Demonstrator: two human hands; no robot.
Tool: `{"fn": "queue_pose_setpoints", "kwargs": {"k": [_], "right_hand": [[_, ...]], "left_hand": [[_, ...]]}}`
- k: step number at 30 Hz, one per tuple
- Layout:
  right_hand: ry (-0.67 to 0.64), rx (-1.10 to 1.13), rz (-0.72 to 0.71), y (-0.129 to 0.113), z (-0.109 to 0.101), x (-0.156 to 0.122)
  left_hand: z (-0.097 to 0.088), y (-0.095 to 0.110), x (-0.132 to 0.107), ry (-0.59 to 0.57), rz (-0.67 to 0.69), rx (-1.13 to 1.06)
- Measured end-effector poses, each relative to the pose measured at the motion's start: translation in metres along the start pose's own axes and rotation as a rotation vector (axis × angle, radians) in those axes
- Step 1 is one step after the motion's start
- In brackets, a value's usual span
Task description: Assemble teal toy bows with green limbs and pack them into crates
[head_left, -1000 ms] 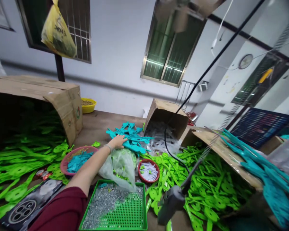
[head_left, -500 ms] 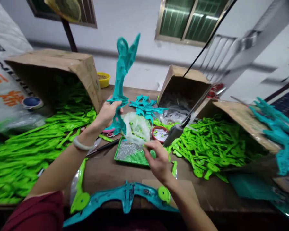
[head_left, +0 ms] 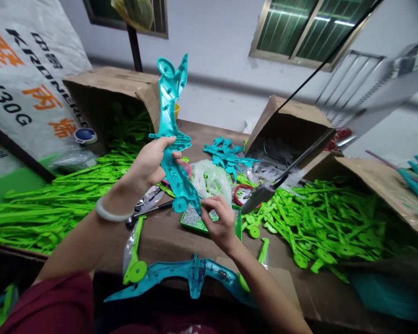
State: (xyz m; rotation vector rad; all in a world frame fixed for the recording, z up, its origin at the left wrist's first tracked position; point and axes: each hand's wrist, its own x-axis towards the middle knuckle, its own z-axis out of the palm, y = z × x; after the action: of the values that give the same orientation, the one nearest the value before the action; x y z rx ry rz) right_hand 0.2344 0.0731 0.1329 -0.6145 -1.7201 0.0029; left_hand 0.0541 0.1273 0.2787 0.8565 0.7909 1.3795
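Observation:
My left hand is closed around the middle of a teal plastic bow-shaped half shell, held up and tilted with its ribbed inner side showing. At the shell's lower tip, the thumb and fingers of my right hand are pinched together; whatever sits between them is hidden. Beneath that hand lies a green tray of small silvery parts. A second teal bow-shaped shell rests along the near table edge, with lime-green arms with round discs at its sides.
Piles of lime-green parts spill from cardboard boxes at left and right. Behind the tray are a cloudy plastic bag, a red-rimmed bowl and teal pieces. A grey tool on a black cord hangs right of the tray.
The teal shell has turned to show its inner side, and its lower end has swung down toward the tray. My right hand's pinched fingertips now meet that end. The view has shifted left.

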Motion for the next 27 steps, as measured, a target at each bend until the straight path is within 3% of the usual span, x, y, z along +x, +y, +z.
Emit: {"fn": "queue_pose_setpoints", "kwargs": {"k": [12,16,19,21,23,27], "right_hand": [[-0.089,0.011,0.025,0.004,-0.005,0.002],[-0.124,0.058,0.213,0.004,-0.002,-0.001],[-0.150,0.196,0.403,0.013,0.003,-0.004],[-0.299,0.315,0.493,0.032,0.004,0.000],[-0.454,0.269,0.553,0.063,0.001,0.010],[-0.452,-0.099,0.561,0.135,0.003,0.042]], "left_hand": [[0.003,-0.011,-0.003,-0.062,-0.027,-0.079],[0.003,-0.017,-0.003,-0.062,-0.015,-0.046],[0.002,-0.020,-0.008,-0.041,0.073,-0.024],[-0.003,-0.021,-0.012,-0.018,0.114,-0.049],[-0.011,-0.020,-0.017,0.015,0.112,-0.098],[-0.026,-0.025,-0.030,0.145,0.156,-0.179]]}}
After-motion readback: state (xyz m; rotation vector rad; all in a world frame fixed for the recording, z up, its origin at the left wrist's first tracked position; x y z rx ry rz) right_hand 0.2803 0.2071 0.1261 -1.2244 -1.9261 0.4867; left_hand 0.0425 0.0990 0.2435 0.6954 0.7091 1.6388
